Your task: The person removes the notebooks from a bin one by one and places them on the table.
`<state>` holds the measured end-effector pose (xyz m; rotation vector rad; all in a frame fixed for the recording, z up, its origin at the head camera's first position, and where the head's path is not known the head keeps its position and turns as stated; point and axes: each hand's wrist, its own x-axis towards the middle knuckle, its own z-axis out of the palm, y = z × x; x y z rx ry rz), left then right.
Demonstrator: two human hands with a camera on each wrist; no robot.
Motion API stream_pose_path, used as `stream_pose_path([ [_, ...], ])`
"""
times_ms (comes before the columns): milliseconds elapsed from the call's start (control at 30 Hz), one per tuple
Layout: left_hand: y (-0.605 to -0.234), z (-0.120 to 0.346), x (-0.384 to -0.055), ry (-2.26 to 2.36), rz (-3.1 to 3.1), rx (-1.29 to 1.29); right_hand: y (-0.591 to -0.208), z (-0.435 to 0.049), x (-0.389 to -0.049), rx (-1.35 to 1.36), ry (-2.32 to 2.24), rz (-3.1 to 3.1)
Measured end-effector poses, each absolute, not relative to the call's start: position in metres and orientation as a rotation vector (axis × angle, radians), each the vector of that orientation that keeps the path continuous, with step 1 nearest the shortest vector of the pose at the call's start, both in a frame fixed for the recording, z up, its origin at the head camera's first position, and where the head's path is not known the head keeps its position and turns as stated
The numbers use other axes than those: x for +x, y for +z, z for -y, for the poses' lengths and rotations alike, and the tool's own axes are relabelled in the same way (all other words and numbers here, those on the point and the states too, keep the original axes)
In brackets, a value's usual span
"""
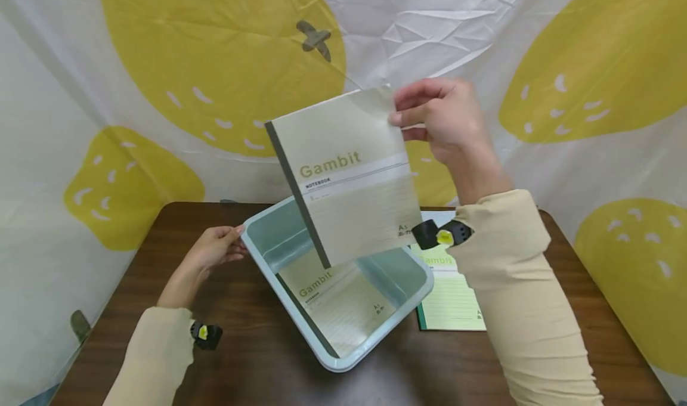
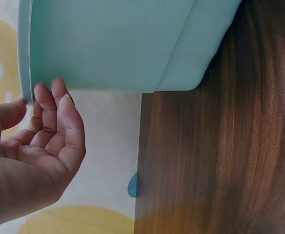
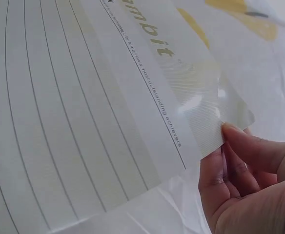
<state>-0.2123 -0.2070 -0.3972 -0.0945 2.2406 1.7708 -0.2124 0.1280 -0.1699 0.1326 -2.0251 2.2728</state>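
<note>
My right hand (image 1: 448, 117) pinches a cream Gambit notebook (image 1: 349, 179) with a dark grey spine by its upper right edge, thumb on the front cover. The notebook is raised and tilted over a light blue-green plastic basin (image 1: 335, 358). In the right wrist view, the thumb presses the notebook's glossy cover (image 3: 181, 107) near a corner. At the basin's left corner, my left hand (image 1: 214, 248) pinches the rim between thumb and fingers, as the left wrist view also shows on the rim (image 2: 25, 53). Inside the basin lies another cream Gambit notebook (image 1: 338, 310), partly hidden by the raised one.
Right of the basin, a light green Gambit notebook (image 1: 448, 298) with a green spine lies on the dark brown wooden table (image 1: 241, 358), partly covered by my right forearm. A white cloth with yellow fruit prints (image 1: 225, 48) hangs behind the table.
</note>
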Motion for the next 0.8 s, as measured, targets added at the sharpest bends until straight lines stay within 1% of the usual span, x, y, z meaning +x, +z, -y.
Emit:
stream_pose_path([
  [200, -0.398, 0.207, -0.213, 1.779, -2.234, -0.100, -0.156, -0.175, -0.209, 0.062, 2.285, 1.913],
  [433, -0.399, 0.209, -0.211, 1.772, -2.247, -0.095, -0.164, -0.239, -0.210, -0.086, 2.289, 1.899],
  [600, -0.399, 0.209, -0.211, 1.766, -2.252, -0.091, -0.179, -0.284, -0.204, -0.171, 2.240, 1.904],
  [800, -0.399, 0.209, -0.210, 1.793, -2.233, -0.081, -0.215, -0.322, -0.189, -0.237, 2.031, 2.097],
])
